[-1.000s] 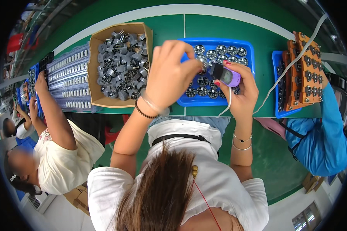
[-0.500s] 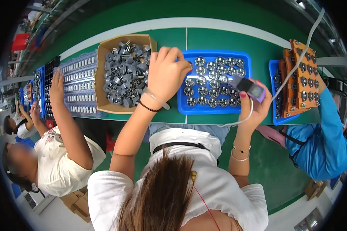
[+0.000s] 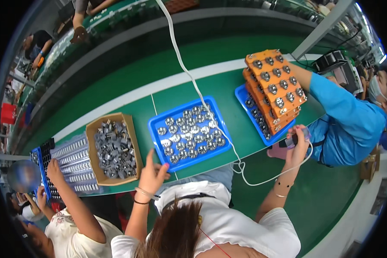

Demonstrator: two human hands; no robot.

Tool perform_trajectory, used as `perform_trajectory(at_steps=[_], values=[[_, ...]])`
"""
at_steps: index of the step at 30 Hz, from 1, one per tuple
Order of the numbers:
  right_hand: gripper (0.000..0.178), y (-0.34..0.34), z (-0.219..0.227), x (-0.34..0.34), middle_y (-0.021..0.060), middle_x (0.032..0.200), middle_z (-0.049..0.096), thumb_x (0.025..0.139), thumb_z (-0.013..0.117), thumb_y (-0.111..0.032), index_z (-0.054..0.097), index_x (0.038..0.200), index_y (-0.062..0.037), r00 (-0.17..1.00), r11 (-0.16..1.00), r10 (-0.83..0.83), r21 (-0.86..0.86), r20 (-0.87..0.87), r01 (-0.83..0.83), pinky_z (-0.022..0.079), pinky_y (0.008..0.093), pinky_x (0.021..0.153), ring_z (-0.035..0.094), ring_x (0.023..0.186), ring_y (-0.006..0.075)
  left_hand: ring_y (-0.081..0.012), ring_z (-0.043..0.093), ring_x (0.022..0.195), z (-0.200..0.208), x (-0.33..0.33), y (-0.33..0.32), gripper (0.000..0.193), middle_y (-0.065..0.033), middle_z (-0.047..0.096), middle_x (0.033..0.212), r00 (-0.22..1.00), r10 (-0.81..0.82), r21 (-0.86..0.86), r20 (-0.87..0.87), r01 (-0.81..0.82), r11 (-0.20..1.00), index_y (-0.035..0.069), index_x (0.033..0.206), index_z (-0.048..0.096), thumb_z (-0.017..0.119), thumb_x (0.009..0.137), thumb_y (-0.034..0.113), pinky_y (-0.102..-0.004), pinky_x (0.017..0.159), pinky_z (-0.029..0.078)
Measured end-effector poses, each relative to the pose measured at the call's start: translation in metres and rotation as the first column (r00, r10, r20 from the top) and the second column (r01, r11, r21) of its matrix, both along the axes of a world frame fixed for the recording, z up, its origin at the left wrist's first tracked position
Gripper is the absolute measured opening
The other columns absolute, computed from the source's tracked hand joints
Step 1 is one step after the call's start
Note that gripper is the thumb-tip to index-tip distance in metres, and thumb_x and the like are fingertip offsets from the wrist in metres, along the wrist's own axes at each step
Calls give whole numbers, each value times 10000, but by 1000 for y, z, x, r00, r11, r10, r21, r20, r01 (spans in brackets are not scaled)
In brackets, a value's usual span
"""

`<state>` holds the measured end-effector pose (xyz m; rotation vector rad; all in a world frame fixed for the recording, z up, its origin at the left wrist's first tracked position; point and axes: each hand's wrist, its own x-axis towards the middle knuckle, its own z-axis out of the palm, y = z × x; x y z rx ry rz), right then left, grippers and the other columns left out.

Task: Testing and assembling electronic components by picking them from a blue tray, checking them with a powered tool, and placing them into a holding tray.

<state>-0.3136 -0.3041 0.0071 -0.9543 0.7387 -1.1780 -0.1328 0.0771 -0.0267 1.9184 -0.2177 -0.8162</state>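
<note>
My left hand (image 3: 150,177) holds nothing, its thumb and index finger apart, at the near left corner of a blue tray (image 3: 180,110). Round metal parts (image 3: 185,129) with shiny dark centers sit in loose rows in that tray. Off to the right, my right hand (image 3: 297,151) grips a small purple, see-through handheld device (image 3: 306,133) with a black end; its exact kind cannot be told. A white cable (image 3: 262,184) loops from it and runs up across the tray. The device is close to the near end of a stack of orange fixture plates (image 3: 276,81) set with round metal parts.
The orange stack rests over a second blue tray (image 3: 240,91). A co-worker in a blue sleeve (image 3: 344,101) reaches behind it. Left of my tray stand a cardboard box (image 3: 136,148) of grey pronged parts (image 3: 114,150) and clear plastic trays (image 3: 75,159); another person's hand (image 3: 54,170) is there.
The view has turned right. My left hand has left the tray's far left corner for its near left corner, its fingers opening. My right hand has carried the device right, off the tray.
</note>
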Motion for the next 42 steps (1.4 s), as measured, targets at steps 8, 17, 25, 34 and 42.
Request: perform_trajectory(at_steps=[8,17,25,34,42], values=[[391,-58,14,21,89,813,643,913,594,-188,519,1187,82,922,977,185,-36,-341,-209,479,230,536,631,623,134,-387,670,863,-14,0,-19,662,-270,510,1215,852,115,-270,-511,-286,919,244,1458,14,382,965,2,-424,726,600],[208,-70,1,35,69,731,643,845,677,-135,604,967,15,937,974,224,53,-268,-218,478,213,457,628,569,121,-335,675,765,-2,32,-37,676,-229,532,1204,863,210,-379,-460,-405,832,183,1473,122,377,909,-90,-377,685,597],[195,-64,-1,37,36,629,574,821,685,-152,595,947,-32,971,982,173,105,-166,-157,421,214,406,535,476,117,-363,662,814,22,98,-67,669,-221,526,1187,909,166,-493,-384,-353,795,161,1470,138,394,907,-92,-358,714,599],[193,-73,-14,36,69,802,625,826,647,-94,584,969,19,989,989,147,12,-33,-147,420,219,505,544,566,115,-400,649,867,18,234,-83,661,-256,506,1191,892,234,-474,-386,-409,779,155,1461,178,350,891,-132,-341,692,616],[451,-41,29,17,159,1119,610,817,586,-47,474,1239,66,980,979,199,39,-6,-198,505,336,850,616,991,222,-421,595,1003,1,331,-71,654,-199,488,1257,774,448,-336,-448,-610,718,190,1433,283,319,880,-158,-331,761,607]])
